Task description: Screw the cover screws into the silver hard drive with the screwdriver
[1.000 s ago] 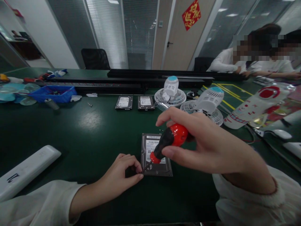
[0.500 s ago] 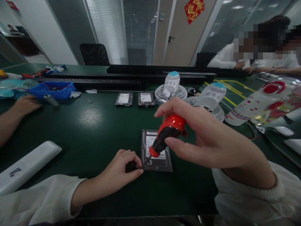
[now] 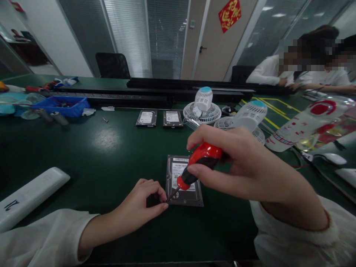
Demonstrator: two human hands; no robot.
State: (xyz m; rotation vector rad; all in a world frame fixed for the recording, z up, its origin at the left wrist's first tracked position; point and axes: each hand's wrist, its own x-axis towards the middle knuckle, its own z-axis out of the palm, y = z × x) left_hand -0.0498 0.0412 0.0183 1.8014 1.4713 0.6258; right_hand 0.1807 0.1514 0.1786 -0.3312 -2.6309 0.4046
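A hard drive [image 3: 185,198] lies label up on the green table before me. My right hand [image 3: 236,163] is closed around the red and black handle of a screwdriver [image 3: 204,159]. The screwdriver is tilted, its shaft reaching down to the drive's near left corner. At that corner, my left hand [image 3: 146,200] has thumb and fingers drawn together about the screwdriver tip. Whatever is pinched there is too small to make out.
Two more hard drives [image 3: 146,118] [image 3: 172,118] lie farther back, beside white fans [image 3: 203,104]. A blue tray [image 3: 62,106] and metal cylinders [image 3: 59,118] stand at left, with a white oblong case [image 3: 36,196] nearer. Right are a patterned bottle [image 3: 300,124] and cables. Co-workers sit back right.
Another person's hand at the far left has gone from view, uncovering a second cylinder. My right hand's grip on the screwdriver handle has turned slightly; the tip stays at the corner.
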